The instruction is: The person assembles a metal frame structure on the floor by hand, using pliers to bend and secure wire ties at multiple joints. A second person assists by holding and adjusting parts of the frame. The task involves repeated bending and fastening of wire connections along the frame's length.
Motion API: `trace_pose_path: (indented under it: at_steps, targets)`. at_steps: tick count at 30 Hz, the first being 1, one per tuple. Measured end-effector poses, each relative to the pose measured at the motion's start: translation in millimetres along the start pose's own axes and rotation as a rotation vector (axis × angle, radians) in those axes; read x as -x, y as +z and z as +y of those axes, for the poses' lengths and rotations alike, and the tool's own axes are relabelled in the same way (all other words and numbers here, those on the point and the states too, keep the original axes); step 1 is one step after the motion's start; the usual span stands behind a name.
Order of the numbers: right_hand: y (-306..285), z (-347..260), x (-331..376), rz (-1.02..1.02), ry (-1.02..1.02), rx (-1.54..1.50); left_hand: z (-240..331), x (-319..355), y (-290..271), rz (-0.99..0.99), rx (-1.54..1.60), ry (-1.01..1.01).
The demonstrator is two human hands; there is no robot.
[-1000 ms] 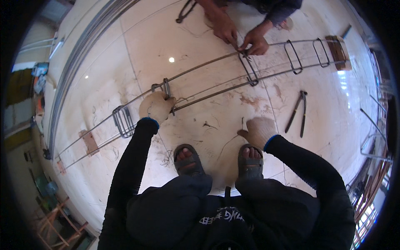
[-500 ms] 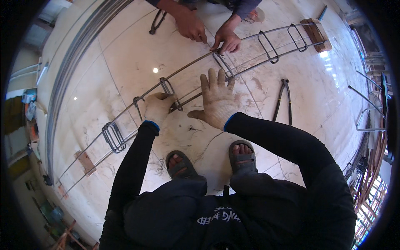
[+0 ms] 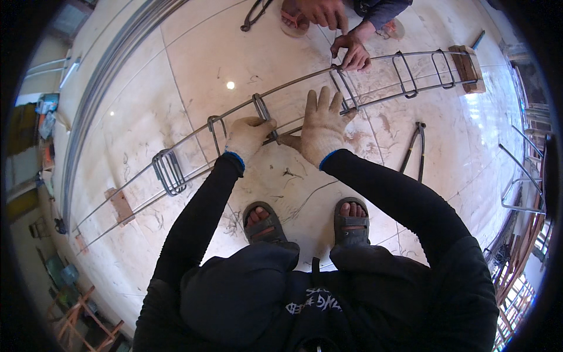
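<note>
I read the rebar cage [image 3: 193, 141] lying on the tiled floor [image 3: 146, 88], long axis left-near to right-far. My left hand [image 3: 247, 136], gloved, has its grip closed on a steel stirrup [image 3: 264, 117]. My right hand [image 3: 319, 126] is spread flat, holding nothing, just right of it. A co-worker's hands [image 3: 352, 53] tie farther along.

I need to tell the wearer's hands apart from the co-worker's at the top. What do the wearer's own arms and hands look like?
Both arms wear long, close-fitting black sleeves. The left hand and right hand wear off-white knitted work gloves with blue-edged cuffs, somewhat soiled. No markings show on the sleeves.
</note>
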State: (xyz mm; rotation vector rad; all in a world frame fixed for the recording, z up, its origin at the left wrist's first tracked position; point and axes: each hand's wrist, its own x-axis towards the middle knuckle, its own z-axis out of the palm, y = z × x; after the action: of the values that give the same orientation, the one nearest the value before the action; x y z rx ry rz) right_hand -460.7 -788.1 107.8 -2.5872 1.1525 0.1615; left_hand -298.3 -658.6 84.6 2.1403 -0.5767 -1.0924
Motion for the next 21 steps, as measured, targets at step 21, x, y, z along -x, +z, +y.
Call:
trace_pose_path:
  at_steps: [21]
  targets:
    - [45, 116, 89, 0.057, 0.165, -0.242, -12, 0, 4, 0.015, 0.012, 0.027]
